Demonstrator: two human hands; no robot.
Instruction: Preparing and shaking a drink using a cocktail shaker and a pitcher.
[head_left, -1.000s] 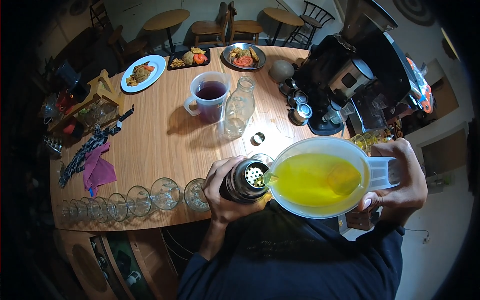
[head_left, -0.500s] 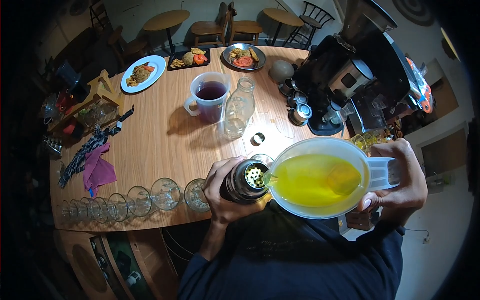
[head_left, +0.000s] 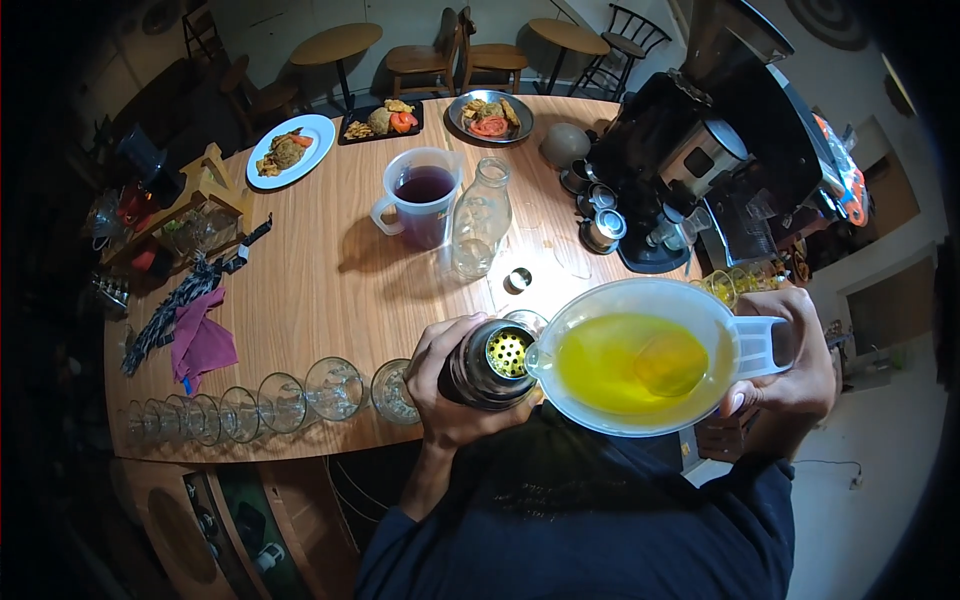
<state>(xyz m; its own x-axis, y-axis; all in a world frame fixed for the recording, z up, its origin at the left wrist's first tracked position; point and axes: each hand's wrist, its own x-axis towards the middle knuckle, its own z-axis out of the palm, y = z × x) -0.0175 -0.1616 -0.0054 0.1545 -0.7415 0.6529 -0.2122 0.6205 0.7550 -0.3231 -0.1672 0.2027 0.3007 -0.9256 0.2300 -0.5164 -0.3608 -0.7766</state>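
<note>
My left hand (head_left: 440,385) is wrapped round a dark cocktail shaker (head_left: 478,375), whose perforated strainer top tilts toward the right. By its handle, my right hand (head_left: 790,360) grips a translucent plastic measuring jug (head_left: 640,425) of yellow-green liquid. The jug's spout rests at or very near the shaker's rim; whether they touch I cannot tell. No stream shows between them at this moment. A small metal cap (head_left: 517,280) lies just beyond the shaker on the table. Farther off stand a clear glass bottle (head_left: 482,225) and a second measuring jug (head_left: 420,205) with dark purple liquid.
Several empty glasses (head_left: 283,402) line the near left edge of the wooden table (head_left: 310,270). A purple cloth (head_left: 203,335) lies beside them. Along the far edge sit a white plate (head_left: 312,130), a black tray (head_left: 352,130) and a metal plate (head_left: 462,125) of food. A black grinder (head_left: 690,130) stands right.
The liquid in the right-hand jug has levelled back from the spout, and a small stream at the spout has stopped. My right hand has shifted slightly left; the left hand stays on the shaker.
</note>
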